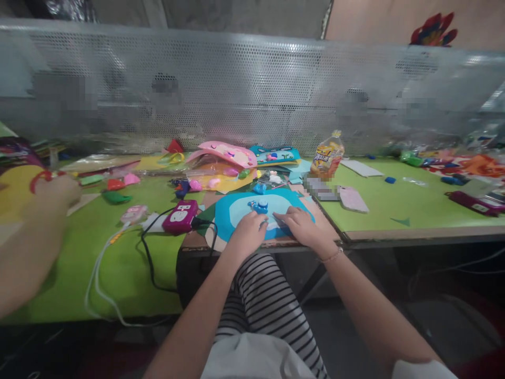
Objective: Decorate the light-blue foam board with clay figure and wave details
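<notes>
A blue cutout sheet (pixel 226 210) with a paler blue middle lies at the table's front edge before me. On its pale part sits a small blue modelling-clay figure (pixel 259 206). My left hand (pixel 249 231) rests over the sheet's near side, just below the figure, its fingers bent together; whatever they may hold is hidden. From the right, my right hand (pixel 302 226) reaches onto the pale area. Its index finger is stretched out, with the tip touching or just above the surface, and nothing shows in this hand.
A magenta box-like device (pixel 180 216) with a black cable stands left of the sheet. Behind are a pink decorated piece (pixel 226 153) and a snack bag (pixel 328 155). A phone (pixel 354 199) lies right. Another person's arm (pixel 35 247) reaches in at left.
</notes>
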Demonstrator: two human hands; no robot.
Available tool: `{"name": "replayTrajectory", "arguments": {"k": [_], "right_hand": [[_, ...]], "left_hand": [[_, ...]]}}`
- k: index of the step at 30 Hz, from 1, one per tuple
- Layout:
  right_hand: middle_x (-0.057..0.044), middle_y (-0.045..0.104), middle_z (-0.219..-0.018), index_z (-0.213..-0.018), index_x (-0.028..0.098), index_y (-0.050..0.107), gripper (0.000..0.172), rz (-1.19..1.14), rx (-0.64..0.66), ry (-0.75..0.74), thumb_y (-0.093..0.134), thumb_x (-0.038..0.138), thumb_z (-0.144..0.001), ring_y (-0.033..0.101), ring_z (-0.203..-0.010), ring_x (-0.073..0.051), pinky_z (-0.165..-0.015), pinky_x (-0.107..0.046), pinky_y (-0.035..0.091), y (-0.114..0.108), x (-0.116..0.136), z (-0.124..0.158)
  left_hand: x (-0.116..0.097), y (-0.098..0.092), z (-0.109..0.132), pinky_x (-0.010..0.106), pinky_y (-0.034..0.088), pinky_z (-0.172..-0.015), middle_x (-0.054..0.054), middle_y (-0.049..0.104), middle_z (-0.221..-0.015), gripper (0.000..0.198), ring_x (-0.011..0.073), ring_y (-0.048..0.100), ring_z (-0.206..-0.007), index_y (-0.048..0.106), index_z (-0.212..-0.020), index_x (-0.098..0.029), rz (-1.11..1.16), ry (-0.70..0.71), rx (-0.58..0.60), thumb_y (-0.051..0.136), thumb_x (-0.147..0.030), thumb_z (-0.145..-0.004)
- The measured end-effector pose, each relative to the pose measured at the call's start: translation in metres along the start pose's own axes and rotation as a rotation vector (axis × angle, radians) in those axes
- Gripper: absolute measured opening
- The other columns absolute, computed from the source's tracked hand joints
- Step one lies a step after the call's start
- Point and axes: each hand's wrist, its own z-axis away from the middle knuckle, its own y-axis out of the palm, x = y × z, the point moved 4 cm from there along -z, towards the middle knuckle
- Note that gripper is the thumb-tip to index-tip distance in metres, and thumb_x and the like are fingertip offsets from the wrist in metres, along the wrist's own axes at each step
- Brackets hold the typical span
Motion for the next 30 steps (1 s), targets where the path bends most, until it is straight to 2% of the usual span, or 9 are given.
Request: {"name": "replayTrajectory", "arguments": {"k": [5, 10, 14, 19, 26, 30], "right_hand": [[-0.007, 0.056, -0.087, -0.117, 0.024, 0.063, 0.042, 0.045, 0.005, -0.033, 0.028, 0.021, -0.096, 0.052, -0.088, -0.018, -0.081, -0.029, 0.036, 0.003, -0.002, -0.002], [-0.008, 0.059, -0.083, -0.107, 0.02, 0.068, 0.041, 0.038, -0.037, -0.023, 0.029, 0.025, -0.097, 0.053, -0.081, -0.017, -0.076, -0.027, 0.036, 0.005, -0.008, -0.005], [-0.009, 0.059, -0.086, -0.106, 0.017, 0.067, 0.04, 0.093, -0.001, -0.085, 0.03, 0.03, -0.098, 0.053, -0.085, -0.018, -0.078, -0.028, 0.036, 0.005, -0.003, -0.004], [-0.009, 0.06, -0.091, -0.094, 0.017, 0.069, 0.043, 0.081, 0.02, -0.036, 0.029, 0.032, -0.098, 0.052, -0.09, -0.018, -0.081, -0.028, 0.034, 0.001, 0.001, -0.002], [-0.007, 0.06, -0.082, -0.081, 0.015, 0.07, 0.046, -0.011, -0.02, -0.015, 0.031, 0.033, -0.097, 0.053, -0.081, -0.016, -0.077, -0.026, 0.036, 0.0, -0.002, -0.004], [-0.007, 0.059, -0.082, -0.085, 0.015, 0.071, 0.045, -0.053, -0.011, -0.028, 0.031, 0.033, -0.097, 0.054, -0.08, -0.016, -0.075, -0.026, 0.036, 0.001, -0.002, -0.004]], "left_hand": [[-0.012, 0.001, 0.004, 0.036, 0.046, -0.083, 0.01, 0.056, -0.093, 0.038, 0.0236, 0.057, -0.092, 0.062, -0.116, -0.022, -0.184, 0.095, 0.047, 0.036, -0.036, -0.093], [-0.021, 0.001, 0.007, 0.037, 0.045, -0.078, 0.012, 0.054, -0.095, 0.049, 0.0271, 0.056, -0.091, 0.055, -0.126, -0.023, -0.334, 0.096, 0.088, 0.031, -0.05, -0.092], [-0.026, 0.001, 0.006, 0.036, 0.044, -0.075, 0.013, 0.054, -0.096, 0.052, 0.0274, 0.056, -0.089, 0.051, -0.129, -0.023, -0.372, 0.092, 0.107, 0.029, -0.052, -0.091], [-0.024, 0.002, 0.003, 0.035, 0.044, -0.074, 0.012, 0.054, -0.096, 0.051, 0.027, 0.056, -0.089, 0.05, -0.13, -0.025, -0.38, 0.081, 0.122, 0.031, -0.052, -0.091], [-0.021, 0.0, 0.004, 0.033, 0.044, -0.074, 0.011, 0.055, -0.095, 0.052, 0.0244, 0.056, -0.09, 0.055, -0.123, -0.019, -0.347, 0.098, 0.124, 0.024, -0.049, -0.094], [-0.022, 0.003, 0.005, 0.034, 0.044, -0.073, 0.012, 0.056, -0.096, 0.052, 0.0264, 0.057, -0.089, 0.054, -0.124, -0.019, -0.39, 0.109, 0.116, 0.027, -0.05, -0.093]]}}
